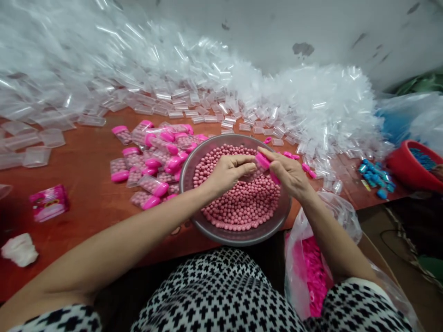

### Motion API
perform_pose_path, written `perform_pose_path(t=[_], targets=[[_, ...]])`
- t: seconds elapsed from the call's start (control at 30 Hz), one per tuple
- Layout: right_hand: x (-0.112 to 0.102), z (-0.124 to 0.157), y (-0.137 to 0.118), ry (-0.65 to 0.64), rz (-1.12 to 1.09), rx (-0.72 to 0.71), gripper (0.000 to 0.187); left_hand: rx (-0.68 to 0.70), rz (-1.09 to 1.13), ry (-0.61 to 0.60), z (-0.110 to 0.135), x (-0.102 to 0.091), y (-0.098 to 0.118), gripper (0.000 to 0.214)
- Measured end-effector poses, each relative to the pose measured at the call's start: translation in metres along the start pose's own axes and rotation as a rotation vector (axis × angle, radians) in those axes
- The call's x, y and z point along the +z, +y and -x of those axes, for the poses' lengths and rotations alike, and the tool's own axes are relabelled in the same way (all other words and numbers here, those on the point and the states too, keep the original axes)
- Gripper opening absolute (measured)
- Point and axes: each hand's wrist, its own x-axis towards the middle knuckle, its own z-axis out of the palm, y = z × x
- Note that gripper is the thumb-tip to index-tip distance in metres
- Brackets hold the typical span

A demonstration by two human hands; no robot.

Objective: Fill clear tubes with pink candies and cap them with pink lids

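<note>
A round metal bowl (221, 233) full of small pink candy balls (242, 203) sits at the table's near edge. Above it my left hand (226, 171) grips a clear candy box. My right hand (289, 173) pinches a pink cap (262, 161) against that box's end. Both hands meet over the bowl. To the left lies a heap of filled clear boxes with pink caps (152, 161).
A big pile of empty clear boxes (207, 87) covers the back of the brown table (86, 184). A plastic bag of pink caps (313, 272) hangs at my right. A red basin (411, 166) and blue caps (375, 175) are far right. A pink packet (48, 203) lies left.
</note>
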Motion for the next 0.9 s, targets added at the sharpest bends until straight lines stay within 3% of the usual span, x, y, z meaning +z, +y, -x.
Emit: perform_pose_path(t=[0.17, 0.27, 0.37, 0.57, 0.63, 0.77, 0.9], targets=[[0.001, 0.016, 0.022, 0.072, -0.526, 0.14, 0.055, -0.066, 0.228, 0.091, -0.002, -0.002, 0.001, 0.038], [0.006, 0.019, 0.02, 0.091, -0.644, 0.235, 0.045, -0.031, 0.151, 0.073, -0.001, -0.004, 0.001, 0.036], [0.01, 0.01, 0.009, 0.131, -0.689, 0.283, 0.051, 0.054, -0.034, 0.069, 0.0, -0.004, 0.001, 0.031], [0.017, -0.005, -0.006, -0.142, -0.846, 0.493, 0.05, 0.241, -0.343, 0.044, 0.004, -0.006, 0.0, 0.02], [0.019, -0.005, -0.01, -0.169, -0.934, 0.589, 0.043, 0.248, -0.381, 0.053, 0.005, -0.007, -0.002, 0.02], [0.026, -0.007, -0.017, -0.039, -1.11, 0.734, 0.025, 0.257, -0.409, 0.074, 0.004, -0.006, -0.005, 0.018], [0.037, -0.009, -0.022, 0.122, -1.217, 0.806, 0.025, 0.287, -0.415, 0.048, 0.004, -0.001, -0.005, 0.017]])
